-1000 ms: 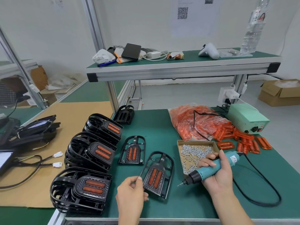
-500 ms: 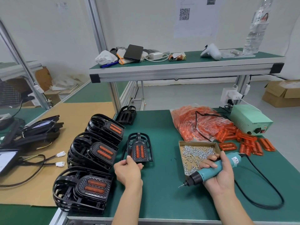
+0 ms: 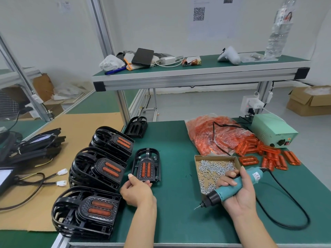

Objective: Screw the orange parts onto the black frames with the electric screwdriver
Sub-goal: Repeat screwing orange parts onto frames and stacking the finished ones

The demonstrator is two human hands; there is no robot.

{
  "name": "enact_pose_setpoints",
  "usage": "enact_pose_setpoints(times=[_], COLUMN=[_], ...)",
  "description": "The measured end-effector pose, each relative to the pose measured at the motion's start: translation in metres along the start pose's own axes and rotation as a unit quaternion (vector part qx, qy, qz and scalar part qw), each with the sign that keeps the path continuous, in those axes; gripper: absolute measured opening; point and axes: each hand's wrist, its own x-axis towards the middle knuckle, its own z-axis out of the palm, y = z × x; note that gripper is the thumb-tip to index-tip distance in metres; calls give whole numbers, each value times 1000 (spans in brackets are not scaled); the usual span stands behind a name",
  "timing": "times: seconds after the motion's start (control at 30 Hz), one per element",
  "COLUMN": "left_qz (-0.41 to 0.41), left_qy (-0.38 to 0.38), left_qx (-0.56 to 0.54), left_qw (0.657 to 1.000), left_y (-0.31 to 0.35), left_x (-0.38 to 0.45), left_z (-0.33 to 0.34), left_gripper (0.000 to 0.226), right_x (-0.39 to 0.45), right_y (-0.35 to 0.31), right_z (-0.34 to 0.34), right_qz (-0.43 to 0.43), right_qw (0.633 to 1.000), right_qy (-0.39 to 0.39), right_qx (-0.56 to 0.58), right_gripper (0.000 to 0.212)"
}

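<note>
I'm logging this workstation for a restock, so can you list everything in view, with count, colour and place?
single frame: 1, black with orange insert, flat on the mat
frame stacks: 3, black with orange inserts, left edge of the mat
empty frame: 1, black, behind the stacks
screw tray: 1, brown cardboard, silver screws inside, right of centre
bag of orange parts: 1, clear, behind the tray
loose orange parts: a pile, too many to count, far right
power supply: 1, pale green, back right
upper shelf: 1, green top, assorted clutter
electric screwdriver: 1, teal, in right hand
left hand: grips the single frame's near edge
right hand: holds the screwdriver
</note>
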Motion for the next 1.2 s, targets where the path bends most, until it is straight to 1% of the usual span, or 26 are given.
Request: enact_pose_setpoints(times=[0.33, 0.47, 0.6, 0.67, 0.73, 0.8, 0.83, 0.9, 0.97, 1.03, 1.07, 1.1, 1.13, 1.2], left_qz=[8, 35, 68, 90, 134, 199, 231, 286, 348, 408, 418, 418, 419, 419], left_qy=[14, 9, -5, -8, -14, -53, -83, -144, -184, -207, -219, -229, -235, -232], left_qx=[-24, -6, 42, 73, 91, 97, 104, 112, 133, 190, 237, 299, 372, 525], left_qw=[1000, 999, 997, 993, 987, 974, 964, 941, 910, 869, 849, 827, 794, 704], left_y=[-10, -19, -21, -20, -19, -16, -11, 1, 16, 31, 38, 43, 46, 54], left_x=[-3, -6, -13, -20, -31, -45, -51, -51, -41, -21, -8, 6, 23, 55], left_z=[1, 0, -1, -4, -9, -10, -7, 11, 40, 75, 93, 109, 125, 152], left_gripper=[34, 29, 27, 28, 24, 14, 10, 12, 8, 6, 2, 5, 13, 29], right_x=[-3, -3, -3, -2, -2, -1, 0, 2, 3, 2, 2, 2, 3, 5], right_y=[1, 1, 1, 1, 1, 1, 1, 0, -1, -1, -1, 0, 0, -1], right_z=[4, 2, 1, 0, 0, -2, -2, -4, -6, -7, -7, -6, -5, -2], right_qz=[-2, -1, -3, -5, -6, -6, -6, -7, -4, -4, -6, -7, -7, -6], right_qw=[1000, 1000, 1000, 1000, 1000, 1000, 1000, 1000, 999, 999, 999, 998, 998, 999], right_qy=[7, 4, -2, -3, -3, -10, -11, -11, -16, -23, -25, -21, -16, -1], right_qx=[-6, -6, -13, -14, -16, -18, -20, -27, -34, -40, -45, -51, -55, -47], right_gripper=[21, 20, 20, 20, 20, 20, 21, 21, 22, 24, 26, 25, 24, 22])
